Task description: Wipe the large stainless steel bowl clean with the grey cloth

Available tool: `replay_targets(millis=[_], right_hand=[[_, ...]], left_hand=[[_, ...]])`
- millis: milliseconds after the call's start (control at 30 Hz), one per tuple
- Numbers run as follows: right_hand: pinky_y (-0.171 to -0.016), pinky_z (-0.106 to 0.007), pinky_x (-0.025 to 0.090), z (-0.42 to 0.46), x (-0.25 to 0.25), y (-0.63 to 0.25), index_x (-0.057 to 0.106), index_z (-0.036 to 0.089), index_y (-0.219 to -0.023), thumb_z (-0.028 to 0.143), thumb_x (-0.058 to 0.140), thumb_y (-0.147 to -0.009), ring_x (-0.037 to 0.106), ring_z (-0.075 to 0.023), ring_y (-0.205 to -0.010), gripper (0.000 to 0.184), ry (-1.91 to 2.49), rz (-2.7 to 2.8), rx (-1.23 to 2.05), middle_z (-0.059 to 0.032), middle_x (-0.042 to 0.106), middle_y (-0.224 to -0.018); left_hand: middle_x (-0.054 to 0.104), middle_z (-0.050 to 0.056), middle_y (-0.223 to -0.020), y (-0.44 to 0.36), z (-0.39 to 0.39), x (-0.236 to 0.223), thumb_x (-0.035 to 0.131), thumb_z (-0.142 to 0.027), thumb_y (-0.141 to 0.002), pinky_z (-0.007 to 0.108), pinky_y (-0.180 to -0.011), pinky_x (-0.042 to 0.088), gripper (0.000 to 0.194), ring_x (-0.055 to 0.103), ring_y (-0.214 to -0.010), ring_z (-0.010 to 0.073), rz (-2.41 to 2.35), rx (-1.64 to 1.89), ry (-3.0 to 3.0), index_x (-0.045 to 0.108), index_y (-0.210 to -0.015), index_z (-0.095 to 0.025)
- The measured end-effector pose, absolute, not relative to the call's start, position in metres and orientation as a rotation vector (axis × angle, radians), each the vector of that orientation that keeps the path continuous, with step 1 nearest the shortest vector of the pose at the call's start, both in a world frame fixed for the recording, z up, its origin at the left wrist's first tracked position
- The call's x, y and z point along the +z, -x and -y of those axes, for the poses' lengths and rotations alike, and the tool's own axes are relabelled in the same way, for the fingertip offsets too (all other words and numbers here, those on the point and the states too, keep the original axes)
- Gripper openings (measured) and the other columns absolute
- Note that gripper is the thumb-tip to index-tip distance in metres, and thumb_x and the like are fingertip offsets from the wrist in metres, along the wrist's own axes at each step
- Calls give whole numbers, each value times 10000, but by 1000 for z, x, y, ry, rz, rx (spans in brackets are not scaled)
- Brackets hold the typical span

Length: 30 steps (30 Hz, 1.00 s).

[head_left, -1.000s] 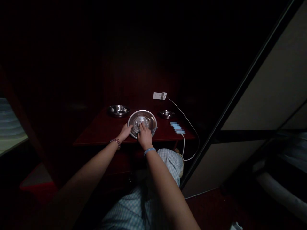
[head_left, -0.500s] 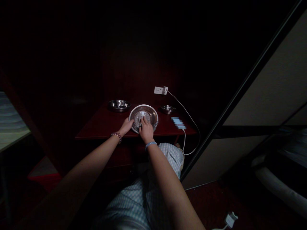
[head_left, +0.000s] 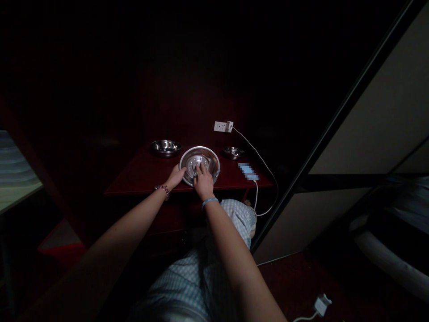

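A shiny metal bowl with a pale rim is tilted toward me at the table's front edge, its inside facing me. My left hand grips its left rim, thumb over the edge; the other fingers are hidden behind the bowl. Inside the bowl, my right hand presses with its fingertips near the centre of the base. A crumpled grey cloth sticks out from beneath this hand at the right rim; most of it is hidden. Two more metal bowls stand farther back: a larger bowl on the left, a smaller bowl on the right.
The dark red table meets a dark back wall. A phone, its screen blurred, lies at the right on a white cable running to a wall socket. Below right, a white adapter lies on the floor.
The view has tipped slightly, so the table sits higher and the floor adapter shows more. My left hand keeps its grip, and my right hand stays inside the bowl with hardly any shift.
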State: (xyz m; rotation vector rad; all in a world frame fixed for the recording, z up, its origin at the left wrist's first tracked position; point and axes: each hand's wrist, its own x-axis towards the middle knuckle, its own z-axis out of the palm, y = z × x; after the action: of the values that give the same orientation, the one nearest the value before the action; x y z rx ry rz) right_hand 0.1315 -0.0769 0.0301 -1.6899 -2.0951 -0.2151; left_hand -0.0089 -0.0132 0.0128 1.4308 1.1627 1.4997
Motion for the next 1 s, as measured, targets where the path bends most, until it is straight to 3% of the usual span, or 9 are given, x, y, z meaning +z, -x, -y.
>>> replay_targets(millis=[333,533,1000], right_hand=[[-1136,-362,393,77,29,-130,399,94,-1548,145,504,-935,448,-261,-1412,624,1643,2108,-186,-178,350,-1631],[-1132,-366,399,77,29,-130,399,107,-1547,179,502,-947,503,-270,-1360,613,1689,2073,-207,-170,334,-1640],[-1097,-389,437,75,28,-129,375,110,-1552,203,526,-939,473,-294,-1383,638,1708,2078,-230,-200,306,-1642]], left_hand=[[778,104,-906,8,18,15,556,-269,-667,384,-921,551,252,704,-948,289,-1249,1506,-1450,680,-855,-156],[775,113,-912,8,15,14,574,-276,-662,398,-930,554,247,711,-947,298,-1230,1510,-1448,668,-858,-158],[757,108,-923,9,17,15,552,-258,-637,396,-928,546,277,700,-945,281,-1154,1504,-1460,652,-872,-151]])
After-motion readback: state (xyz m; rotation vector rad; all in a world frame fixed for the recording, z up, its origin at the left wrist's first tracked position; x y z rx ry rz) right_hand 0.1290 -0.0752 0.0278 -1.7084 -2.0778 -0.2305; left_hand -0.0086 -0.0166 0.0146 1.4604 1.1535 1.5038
